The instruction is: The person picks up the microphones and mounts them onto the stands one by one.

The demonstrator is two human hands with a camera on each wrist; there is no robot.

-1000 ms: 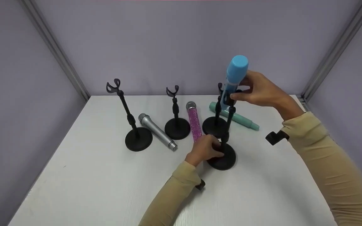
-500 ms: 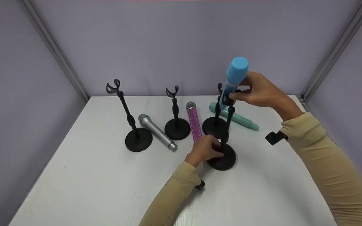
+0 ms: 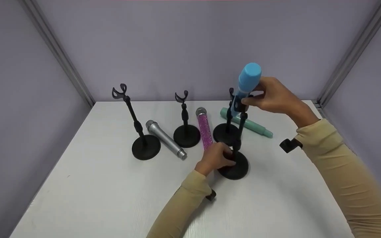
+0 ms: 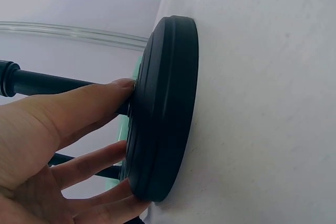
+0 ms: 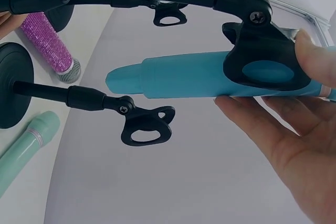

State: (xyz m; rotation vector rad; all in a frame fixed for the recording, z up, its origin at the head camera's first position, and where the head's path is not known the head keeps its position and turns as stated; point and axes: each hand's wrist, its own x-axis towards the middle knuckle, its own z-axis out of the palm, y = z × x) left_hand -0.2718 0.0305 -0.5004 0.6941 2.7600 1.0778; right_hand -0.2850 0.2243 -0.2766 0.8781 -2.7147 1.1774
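A blue microphone [image 3: 249, 77] lies tilted in the clip [image 5: 268, 59] of the nearest black microphone stand [image 3: 240, 130]. My right hand [image 3: 273, 94] grips the microphone at that clip. In the right wrist view the thumb is at the clip's edge and the fingers are under the blue body, whose narrow tail end sticks out past the clip. Low on the same stand, my left hand [image 3: 215, 157] holds the round base [image 4: 165, 108], thumb beside the pole and other fingers spread over the top and rim.
Three more black stands, a left one [image 3: 146, 147], a middle one [image 3: 186, 135] and a right one [image 3: 225, 132], have bare clips. A silver microphone [image 3: 165, 138], a pink glittery microphone [image 3: 204, 127] and a green microphone [image 3: 255, 126] lie between and behind them on the white table [image 3: 94, 198].
The blue microphone has slid slightly down through the clip, its head now lower. My right hand has shifted down a little with it; the left hand stays on the base.
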